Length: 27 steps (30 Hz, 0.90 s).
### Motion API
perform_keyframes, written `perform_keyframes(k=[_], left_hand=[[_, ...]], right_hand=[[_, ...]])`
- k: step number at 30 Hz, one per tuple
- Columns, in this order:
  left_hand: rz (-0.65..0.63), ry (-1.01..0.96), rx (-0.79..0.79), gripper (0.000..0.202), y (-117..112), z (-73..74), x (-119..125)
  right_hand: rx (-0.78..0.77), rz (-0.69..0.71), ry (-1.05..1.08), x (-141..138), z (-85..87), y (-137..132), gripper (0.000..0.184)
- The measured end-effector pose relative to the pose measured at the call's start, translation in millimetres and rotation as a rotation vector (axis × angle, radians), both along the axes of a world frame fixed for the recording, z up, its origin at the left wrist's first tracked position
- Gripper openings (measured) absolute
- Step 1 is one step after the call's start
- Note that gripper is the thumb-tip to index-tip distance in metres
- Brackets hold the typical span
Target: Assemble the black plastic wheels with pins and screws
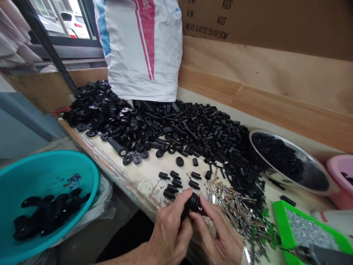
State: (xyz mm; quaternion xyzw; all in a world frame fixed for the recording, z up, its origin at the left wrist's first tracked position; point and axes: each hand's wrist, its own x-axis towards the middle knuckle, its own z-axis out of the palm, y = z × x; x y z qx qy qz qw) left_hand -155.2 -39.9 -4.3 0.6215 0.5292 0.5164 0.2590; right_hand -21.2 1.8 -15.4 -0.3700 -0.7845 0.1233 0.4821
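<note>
Near the table's front edge, my left hand wraps round a black plastic part with a rounded end. From the other side, the fingers of my right hand press against the same part; its lower portion is hidden in my grip. Just beyond my hands lie several short black cylinders with thin stems. A single black disc rests a bit farther off. To the right of my fingers spreads a heap of flat metal strips.
A teal basin with black parts stands at the left. Piles of black discs and short tubes cover the back, below a white sack. At the right are a steel bowl, a green tray and a tool with a thin bit.
</note>
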Motion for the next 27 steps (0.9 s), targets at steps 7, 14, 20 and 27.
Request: perform_keyframes(k=[7,14,20,27], left_hand=[[0.059,0.137,0.084,0.056,2,-11.2,-4],[-0.171,-0.291,-0.349,0.036,-5,10.9,1],[-0.246,-0.431,-0.682,0.046,3,12.1,31],[-0.505,-0.406,-0.948,0.043,12,17.0,88]], right_hand=[[-0.132,-0.028,0.107,-7,-3.3,0,0.034],[-0.131,0.074,0.106,12,11.8,-17,0.041],[-0.171,-0.067,0.018,53,13.1,-47,0.041],[-0.052,-0.655,0.489,145,70.4,-25,0.068]])
